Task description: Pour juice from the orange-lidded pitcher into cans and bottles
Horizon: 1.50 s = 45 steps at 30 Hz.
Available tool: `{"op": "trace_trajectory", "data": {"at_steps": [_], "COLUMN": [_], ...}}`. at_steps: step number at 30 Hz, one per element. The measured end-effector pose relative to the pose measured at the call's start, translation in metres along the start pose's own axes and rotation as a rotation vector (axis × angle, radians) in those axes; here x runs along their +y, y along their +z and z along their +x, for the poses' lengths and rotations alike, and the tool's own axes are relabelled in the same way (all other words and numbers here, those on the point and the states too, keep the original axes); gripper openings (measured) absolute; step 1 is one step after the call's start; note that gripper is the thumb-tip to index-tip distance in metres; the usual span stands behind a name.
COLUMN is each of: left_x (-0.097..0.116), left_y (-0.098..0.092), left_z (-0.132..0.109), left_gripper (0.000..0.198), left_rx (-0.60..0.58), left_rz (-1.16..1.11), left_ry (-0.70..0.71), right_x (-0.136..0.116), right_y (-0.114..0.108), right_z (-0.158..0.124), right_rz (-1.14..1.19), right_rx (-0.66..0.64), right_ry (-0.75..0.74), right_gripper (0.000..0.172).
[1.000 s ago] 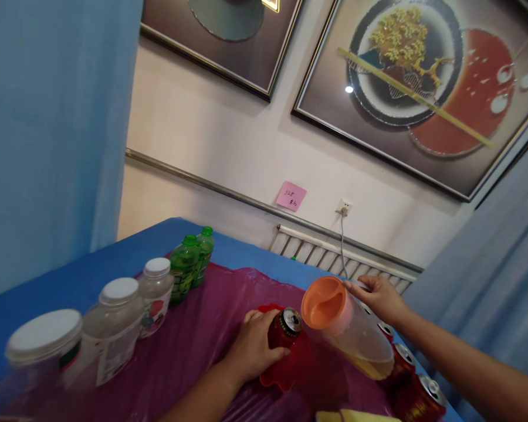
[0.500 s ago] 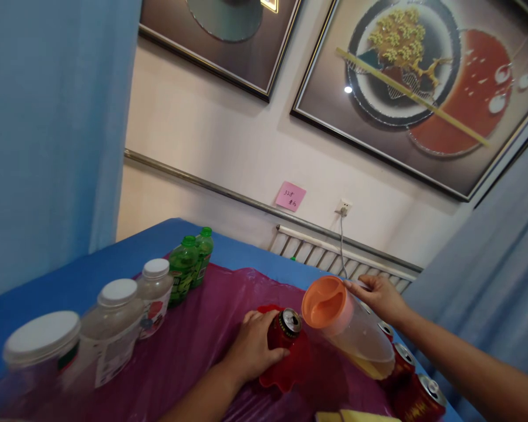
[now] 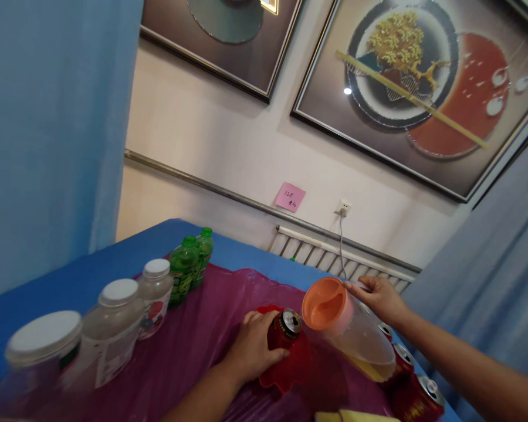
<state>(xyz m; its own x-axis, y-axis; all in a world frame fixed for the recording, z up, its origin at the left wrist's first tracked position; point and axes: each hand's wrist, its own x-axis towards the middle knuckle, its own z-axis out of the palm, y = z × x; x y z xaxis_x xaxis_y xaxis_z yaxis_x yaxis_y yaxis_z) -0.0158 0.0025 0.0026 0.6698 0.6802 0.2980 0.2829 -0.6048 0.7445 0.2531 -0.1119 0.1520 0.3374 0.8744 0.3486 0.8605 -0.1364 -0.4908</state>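
My left hand (image 3: 251,347) is wrapped round a red drink can (image 3: 282,330) that stands in a red bowl-like dish (image 3: 290,369) on a purple plastic sheet (image 3: 206,328). My right hand (image 3: 381,297) grips the handle side of a clear pitcher (image 3: 356,340) with an orange lid (image 3: 325,303). The pitcher is tilted toward the can, with a little yellowish liquid at its low end. The lid sits just right of the can's top.
Two green bottles (image 3: 189,265) and three white-capped clear jars (image 3: 114,328) line the left side of the blue table (image 3: 92,269). More red cans (image 3: 418,395) stand at the right edge. A radiator and a wall socket lie behind; blue curtains hang on both sides.
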Motion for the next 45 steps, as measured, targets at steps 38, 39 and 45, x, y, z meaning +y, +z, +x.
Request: {"op": "trace_trajectory", "data": {"at_steps": [38, 39, 45], "left_x": [-0.0022, -0.0023, -0.0001], "left_y": [0.0015, 0.0014, -0.0005], "left_z": [-0.0001, 0.0000, -0.0002], "left_gripper": [0.071, 0.071, 0.071], "left_rx": [-0.005, -0.007, -0.012], "left_rz": [0.023, 0.024, 0.017], "left_ry": [-0.011, -0.010, -0.011], "right_x": [0.0022, 0.0022, 0.0027], "right_y": [-0.0008, -0.0007, -0.0005], "right_z": [0.0000, 0.0000, 0.0008], "right_rz": [0.016, 0.015, 0.012], "right_rx": [-0.005, -0.005, -0.028], "right_ry": [0.010, 0.011, 0.021], "right_gripper": [0.060, 0.061, 0.062]}}
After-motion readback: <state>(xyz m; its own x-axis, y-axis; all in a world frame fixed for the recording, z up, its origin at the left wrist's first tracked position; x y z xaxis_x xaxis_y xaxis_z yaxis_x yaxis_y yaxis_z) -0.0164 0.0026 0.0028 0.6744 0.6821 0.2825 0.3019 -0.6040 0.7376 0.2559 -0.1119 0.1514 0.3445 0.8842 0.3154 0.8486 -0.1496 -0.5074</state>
